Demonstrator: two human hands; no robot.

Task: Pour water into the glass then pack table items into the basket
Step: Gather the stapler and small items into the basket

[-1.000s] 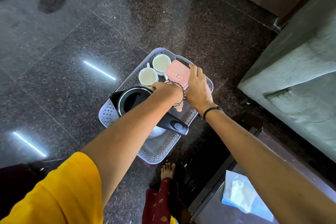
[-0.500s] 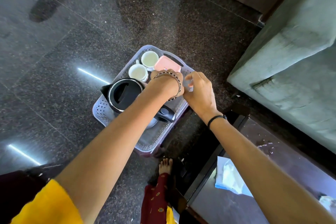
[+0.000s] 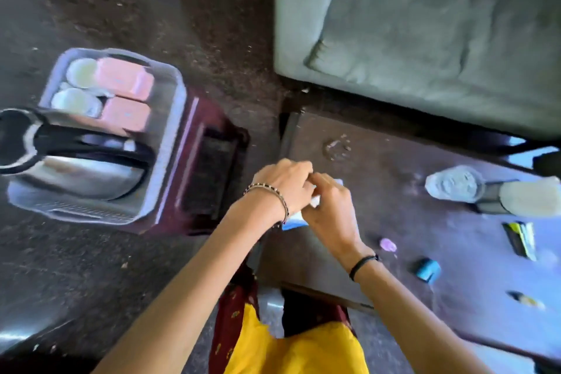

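Both hands meet over the near-left corner of the dark tabletop [image 3: 403, 215], on a white and blue packet [image 3: 295, 219] that lies there. The right hand [image 3: 329, 212] has its fingers curled round the packet's white part. The left hand [image 3: 283, 187] is bent over the packet's far edge, touching the right hand's fingers; its fingertips are hidden, so I cannot tell whether it grips (the whole view is blurred).

The basket [image 3: 179, 106] sits well to the left on a maroon stool [image 3: 214, 158] on the floor. Inside it a kettle [image 3: 79, 168] lies at the near end, with two pale cups [image 3: 81, 72] and two pink boxes [image 3: 124, 79] at the far end.

The glass [image 3: 453, 184] stands on the tabletop to the right, well apart from the hands. Near it lie a few small things: a purple one [image 3: 388, 245], a blue one [image 3: 428, 270] and a yellow-and-black one [image 3: 520, 238]. A grey sofa [image 3: 425, 24] is beyond the tabletop.
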